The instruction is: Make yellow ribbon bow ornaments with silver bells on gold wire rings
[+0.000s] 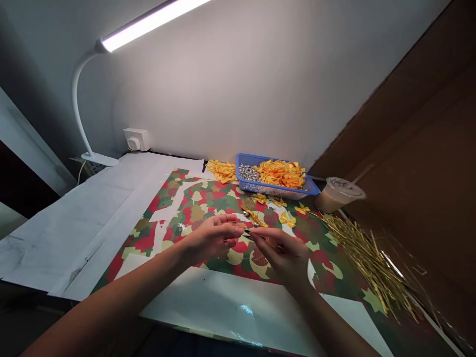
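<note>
My left hand [217, 234] is closed in a pinch of thumb and forefinger, its other fingers loosely curled. My right hand [286, 250] also pinches, its fingertips almost touching the left ones. A thin dark sliver [248, 233] shows at the meeting fingertips; it is too small to name. Just beyond them is a yellow-gold ribbon piece [255, 214] with small silver bells [246, 213]; whether it hangs from my fingers or lies on the table I cannot tell. Several yellow ribbon bows [287, 219] lie past my right hand.
A blue basket [277, 190] holds silver beads or bells and yellow bows; more bows [222, 171] lie left of it. At right are a lidded drink cup [336, 196] and gold stems [368, 263]. A white lamp [99, 158] stands at left on the paper-covered table.
</note>
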A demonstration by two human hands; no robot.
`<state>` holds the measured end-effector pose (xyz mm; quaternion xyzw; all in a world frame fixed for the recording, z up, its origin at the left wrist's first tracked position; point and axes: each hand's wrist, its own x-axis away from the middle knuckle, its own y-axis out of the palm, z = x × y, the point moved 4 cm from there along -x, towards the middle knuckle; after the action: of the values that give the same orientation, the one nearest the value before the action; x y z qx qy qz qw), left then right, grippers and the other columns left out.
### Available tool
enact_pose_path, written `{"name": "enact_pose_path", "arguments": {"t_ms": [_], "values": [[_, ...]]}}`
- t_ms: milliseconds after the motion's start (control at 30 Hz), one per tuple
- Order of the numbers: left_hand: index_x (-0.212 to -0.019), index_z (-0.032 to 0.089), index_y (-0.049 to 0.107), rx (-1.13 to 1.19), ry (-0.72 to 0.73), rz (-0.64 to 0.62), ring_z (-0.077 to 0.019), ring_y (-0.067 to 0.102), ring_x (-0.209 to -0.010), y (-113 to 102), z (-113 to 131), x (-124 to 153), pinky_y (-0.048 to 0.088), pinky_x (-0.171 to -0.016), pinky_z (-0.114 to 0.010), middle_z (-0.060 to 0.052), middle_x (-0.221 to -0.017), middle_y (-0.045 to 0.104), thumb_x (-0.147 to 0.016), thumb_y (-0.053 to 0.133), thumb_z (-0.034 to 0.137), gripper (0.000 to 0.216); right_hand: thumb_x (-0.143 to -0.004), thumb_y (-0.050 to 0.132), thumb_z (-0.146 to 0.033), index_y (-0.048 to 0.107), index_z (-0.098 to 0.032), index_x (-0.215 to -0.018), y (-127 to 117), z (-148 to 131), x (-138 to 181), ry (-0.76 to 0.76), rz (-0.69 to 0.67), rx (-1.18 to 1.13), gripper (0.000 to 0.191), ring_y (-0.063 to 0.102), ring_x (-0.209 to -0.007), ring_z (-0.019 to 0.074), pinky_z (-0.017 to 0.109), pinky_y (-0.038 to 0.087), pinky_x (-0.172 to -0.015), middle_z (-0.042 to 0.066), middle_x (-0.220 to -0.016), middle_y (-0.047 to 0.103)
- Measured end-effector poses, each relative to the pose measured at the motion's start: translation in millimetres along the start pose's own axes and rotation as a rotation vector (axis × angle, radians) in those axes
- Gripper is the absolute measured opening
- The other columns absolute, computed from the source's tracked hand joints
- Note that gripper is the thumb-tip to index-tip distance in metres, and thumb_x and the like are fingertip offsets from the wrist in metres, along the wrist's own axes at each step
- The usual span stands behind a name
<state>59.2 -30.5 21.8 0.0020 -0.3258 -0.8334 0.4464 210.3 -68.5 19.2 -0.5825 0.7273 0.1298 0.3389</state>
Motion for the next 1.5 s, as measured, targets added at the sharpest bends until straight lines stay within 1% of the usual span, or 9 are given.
{"name": "enact_pose_path", "arguments": {"t_ms": [100,200,300,533,800,1167,1367,1500], "values": [[-0.072,0.017,0.05,0.031,-0.015,0.002,-0.0061,0.049,-0.061,0,-2,0,0.034,-0.059,-0.021,0.005,-0.067,0.055,-0.052,0.087,0.019,0.042,-0.077,0.067,-0.014,0.074,-0.02,-0.08,-1,-3,2,-0.099,0.029,0.044,0.01,0.023,-0.039,0.0047,0.019,0.019,-0.037,-0.011,-0.044,0.027],[-0.074,0.017,0.051,0.048,-0.03,-0.001,-0.006,0.048,-0.061,-1,-4,-1,0.033,-0.058,-0.02,0.006,-0.065,0.054,-0.051,0.088,0.019,0.043,-0.078,0.066,-0.011,0.073,-0.02,-0.083,-1,-6,3,-0.171,0.042,0.082,0.012,0.025,-0.038,0.0045,0.019,0.02,-0.037,-0.011,-0.045,0.03],[-0.075,0.016,0.052,0.05,-0.037,-0.008,-0.0056,0.047,-0.06,1,-4,0,0.032,-0.056,-0.02,0.006,-0.065,0.054,-0.051,0.088,0.019,0.043,-0.078,0.067,-0.009,0.072,-0.02,-0.085,-1,-7,3,-0.223,0.047,0.116,0.014,0.027,-0.038,0.0043,0.019,0.022,-0.037,-0.011,-0.045,0.032],[-0.07,0.016,0.052,0.039,-0.032,-0.007,-0.0049,0.045,-0.057,4,-1,1,0.031,-0.055,-0.02,0.006,-0.064,0.053,-0.051,0.089,0.021,0.042,-0.08,0.066,-0.009,0.071,-0.021,-0.086,0,-11,4,-0.317,0.049,0.167,0.014,0.027,-0.038,0.0045,0.019,0.022,-0.036,-0.011,-0.045,0.035],[-0.067,0.016,0.051,0.016,-0.022,0.004,-0.0042,0.041,-0.055,3,-1,0,0.03,-0.056,-0.019,0.007,-0.063,0.052,-0.047,0.09,0.024,0.045,-0.08,0.066,-0.008,0.07,-0.022,-0.087,0,-14,3,-0.332,0.041,0.193,0.016,0.028,-0.037,0.0046,0.019,0.022,-0.035,-0.012,-0.044,0.036],[-0.063,0.017,0.049,-0.057,-0.023,0.005,-0.0066,0.038,-0.059,3,1,1,0.028,-0.056,-0.021,0.007,-0.062,0.047,-0.048,0.088,0.026,0.043,-0.08,0.067,-0.009,0.07,-0.022,-0.088,-2,-9,5,-0.297,0.068,0.2,0.016,0.03,-0.037,0.0041,0.018,0.023,-0.036,-0.011,-0.046,0.033],[-0.063,0.017,0.046,-0.074,-0.028,-0.007,-0.0062,0.035,-0.057,3,1,2,0.029,-0.054,-0.019,0.007,-0.061,0.046,-0.049,0.087,0.026,0.043,-0.08,0.067,-0.01,0.07,-0.022,-0.087,-2,-10,4,-0.297,0.072,0.213,0.014,0.029,-0.038,0.0042,0.018,0.024,-0.036,-0.011,-0.046,0.035],[-0.062,0.017,0.046,-0.08,-0.035,-0.009,-0.0061,0.036,-0.057,3,1,2,0.028,-0.053,-0.019,0.007,-0.061,0.046,-0.049,0.086,0.026,0.043,-0.081,0.066,-0.011,0.07,-0.022,-0.086,-3,-13,3,-0.297,0.082,0.225,0.013,0.029,-0.037,0.0043,0.019,0.024,-0.035,-0.011,-0.047,0.037]]}}
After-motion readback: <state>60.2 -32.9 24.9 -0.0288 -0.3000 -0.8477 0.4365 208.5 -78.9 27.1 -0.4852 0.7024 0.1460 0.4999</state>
